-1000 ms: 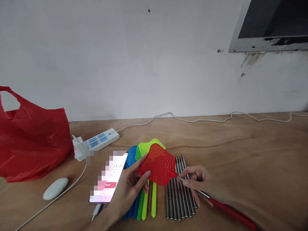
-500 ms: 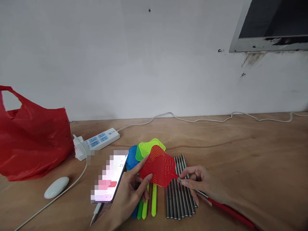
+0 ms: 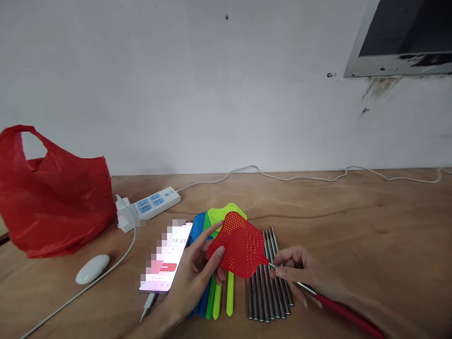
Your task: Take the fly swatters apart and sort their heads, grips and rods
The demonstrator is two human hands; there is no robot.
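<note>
A red fly swatter is held up in both hands, its perforated red head [image 3: 243,245] tilted over the table. My left hand [image 3: 203,273] pinches the left edge of that head between thumb and fingers. Closed round the metal rod near the head's neck is my right hand [image 3: 294,268]; the red handle [image 3: 348,313] runs off toward the lower right. Beneath lie several steel rods [image 3: 268,292] side by side. Partly covered by the red head and my left hand are blue [image 3: 198,225] and yellow-green [image 3: 226,213] swatter heads, with coloured handles [image 3: 230,294] below them.
A lit phone [image 3: 171,259] on a charging cable lies left of my left hand. Farther left are a white power strip [image 3: 158,203], a white mouse [image 3: 92,269] and a red plastic bag [image 3: 60,202]. A thin white cord [image 3: 293,178] runs along the wall.
The whole view has shifted slightly, so things appear farther right. Both hands keep their grip on the red fly swatter, which looks a little flatter toward me.
</note>
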